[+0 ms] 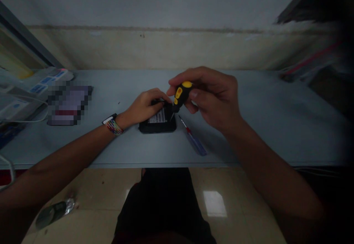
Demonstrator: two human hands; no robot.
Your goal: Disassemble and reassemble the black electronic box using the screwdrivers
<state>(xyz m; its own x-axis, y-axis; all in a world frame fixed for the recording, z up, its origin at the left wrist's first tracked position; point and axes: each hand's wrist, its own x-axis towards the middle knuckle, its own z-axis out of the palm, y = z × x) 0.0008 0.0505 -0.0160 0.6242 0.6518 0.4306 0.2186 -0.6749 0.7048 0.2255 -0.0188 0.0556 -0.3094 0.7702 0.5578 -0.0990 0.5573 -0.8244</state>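
A flat black device (149, 127) with rounded corners and a white printed label lies on the table. My left hand (146, 105) steadies it from the upper left, with thumb and fingers closed on its far part. In my right hand (214, 94) is a black-and-yellow screwdriver (181, 96), pinched by the handle and tilted. Its thin shaft points down to the device's right side; I cannot tell whether the tip sits in a screw. Just right of the device lies a second screwdriver (197, 143) with a clear bluish handle, its shaft towards the device.
On the left of the table (265, 126) lie a pixelated phone (69, 105) and a white power strip (47, 83) with cables. A wall (177, 48) stands behind. A plastic bottle (54, 212) lies on the floor, and the table's front edge runs before my lap.
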